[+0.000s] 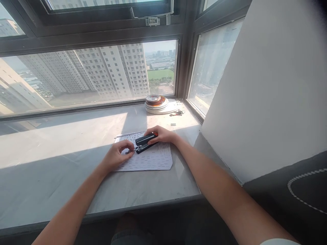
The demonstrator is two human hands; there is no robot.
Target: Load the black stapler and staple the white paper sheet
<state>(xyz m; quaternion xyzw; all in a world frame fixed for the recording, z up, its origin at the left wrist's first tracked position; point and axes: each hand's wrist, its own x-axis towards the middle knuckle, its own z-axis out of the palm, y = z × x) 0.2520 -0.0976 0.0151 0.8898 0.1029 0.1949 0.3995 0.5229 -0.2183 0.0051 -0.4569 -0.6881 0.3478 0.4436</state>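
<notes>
Over paper (146, 164): black stapler (143, 140), gripped by right hand (162, 133), presumably for steadiness; slim metal part (136, 149) pinched by left hand (118, 156). Beyond paper, rightward: staple strips (173, 124).

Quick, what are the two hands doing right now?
Left hand: closed, fingers pinching the metal piece at the stapler's front.
Right hand: closed, holding the stapler's back end.

The paper (150, 164) lies on the windowsill (58, 170), with the stapler (145, 140) over it, between the left hand (119, 155) and the right hand (162, 134). Behind, stacked plates (156, 104) stand near the window frame (102, 35); small strips (173, 124) lie before them, left of the wall (268, 85).
</notes>
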